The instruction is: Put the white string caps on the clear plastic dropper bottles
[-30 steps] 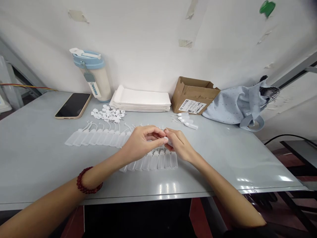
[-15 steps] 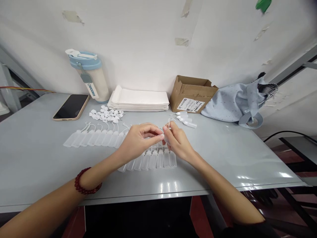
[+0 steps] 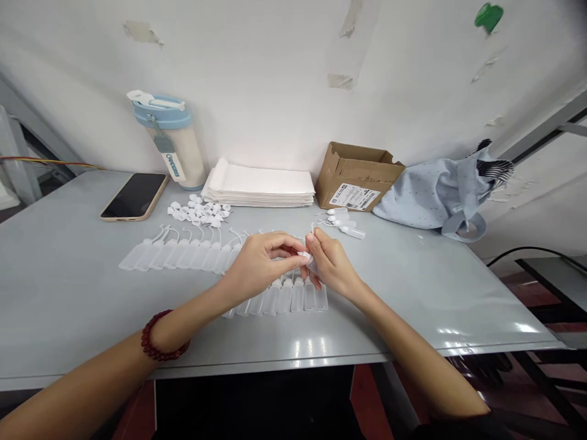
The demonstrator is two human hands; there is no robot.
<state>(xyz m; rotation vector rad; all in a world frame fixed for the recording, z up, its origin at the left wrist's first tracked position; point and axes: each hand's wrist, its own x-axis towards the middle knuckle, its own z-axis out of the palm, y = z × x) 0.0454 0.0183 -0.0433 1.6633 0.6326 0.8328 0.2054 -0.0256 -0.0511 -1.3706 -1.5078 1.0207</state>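
My right hand (image 3: 334, 264) is closed around a small translucent plastic bottle (image 3: 313, 266), which its fingers mostly hide. A thin white strap sticks up by the thumb. Thumb and fingers of my left hand (image 3: 257, 261) pinch a small white cap (image 3: 303, 254) at the bottle's top; whether it is seated there I cannot tell. Beneath and in front of the hands lies a row of small bottles (image 3: 285, 297) with white tops. Another row of bottles (image 3: 183, 253), with loose straps, lies to the left. Part of both rows is hidden by my hands.
Loose white caps (image 3: 200, 211) lie heaped behind the left row. Several capped bottles (image 3: 352, 232) lie right of centre, before a cardboard box (image 3: 362, 177). Along the wall are a phone (image 3: 134, 197), a tumbler (image 3: 178, 146), stacked white envelopes (image 3: 263, 183) and a blue cloth bag (image 3: 422, 192).
My left fingers have shifted slightly right, against the bottle in my right hand. The white cap between them now shows more clearly. The view has moved a little.
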